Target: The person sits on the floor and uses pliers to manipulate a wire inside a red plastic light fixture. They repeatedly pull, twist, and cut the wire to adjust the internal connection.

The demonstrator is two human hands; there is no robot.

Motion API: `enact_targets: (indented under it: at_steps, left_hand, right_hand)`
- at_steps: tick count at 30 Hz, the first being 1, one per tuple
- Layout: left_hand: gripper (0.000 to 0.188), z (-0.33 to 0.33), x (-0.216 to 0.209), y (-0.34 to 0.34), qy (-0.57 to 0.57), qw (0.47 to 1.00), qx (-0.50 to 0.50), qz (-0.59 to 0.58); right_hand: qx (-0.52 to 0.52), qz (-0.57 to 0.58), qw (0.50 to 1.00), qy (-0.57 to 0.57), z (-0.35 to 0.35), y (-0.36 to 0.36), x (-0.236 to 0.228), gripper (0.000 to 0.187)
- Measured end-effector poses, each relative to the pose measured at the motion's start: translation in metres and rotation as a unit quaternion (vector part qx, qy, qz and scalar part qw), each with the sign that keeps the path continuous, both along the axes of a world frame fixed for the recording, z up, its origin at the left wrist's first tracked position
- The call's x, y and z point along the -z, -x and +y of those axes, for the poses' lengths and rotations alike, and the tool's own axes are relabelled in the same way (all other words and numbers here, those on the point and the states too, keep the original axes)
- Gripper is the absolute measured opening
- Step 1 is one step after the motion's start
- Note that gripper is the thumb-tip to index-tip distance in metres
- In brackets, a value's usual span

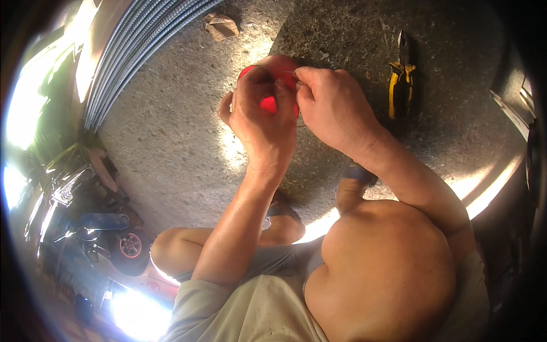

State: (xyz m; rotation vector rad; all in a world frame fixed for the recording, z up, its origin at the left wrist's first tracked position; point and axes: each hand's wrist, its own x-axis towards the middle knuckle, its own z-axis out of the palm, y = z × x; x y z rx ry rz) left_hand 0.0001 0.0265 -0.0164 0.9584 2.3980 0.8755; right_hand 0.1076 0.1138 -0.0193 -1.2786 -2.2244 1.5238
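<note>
While the left hand (259, 108) is curled around a rounded red object (281, 64), the right hand (336, 105) sits just beside it, thumb and forefinger pinched together on what looks like a thin strand (290, 72). The red object is up in the hands, above the concrete floor (171, 114) and between the pliers (402, 91) and the bundle of ridged rods (139, 37); the fingers cover much of it, so its full shape cannot be told. It looks light enough for one hand, with a smooth, perhaps slightly slippery, fairly stiff shell. The surest grip would be around its outer edge, with the palm behind it. The strand seems thin and springy, easily kinked, and better pinched near its end with the fingertips than closed in a fist.
</note>
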Motion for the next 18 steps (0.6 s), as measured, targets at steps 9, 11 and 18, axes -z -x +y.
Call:
enact_targets:
  at_steps: [9, 11, 18]
  left_hand:
    - [0.023, -0.0012, 0.0001, -0.0016, -0.011, 0.999, -0.037, -0.035]
    - [0.024, -0.0013, 0.0012, -0.0017, -0.008, 1.000, -0.014, -0.008]
    - [0.025, 0.0013, -0.0026, 0.0011, 0.031, 0.997, 0.052, 0.045]
  right_hand:
    - [-0.040, -0.019, 0.998, -0.049, -0.0001, 0.0014, 0.0026, 0.012]
    - [-0.056, -0.034, 0.997, -0.051, 0.0031, 0.0014, 0.0011, 0.011]
    - [-0.087, -0.050, 0.992, -0.077, 0.0059, 0.0000, -0.0001, 0.011]
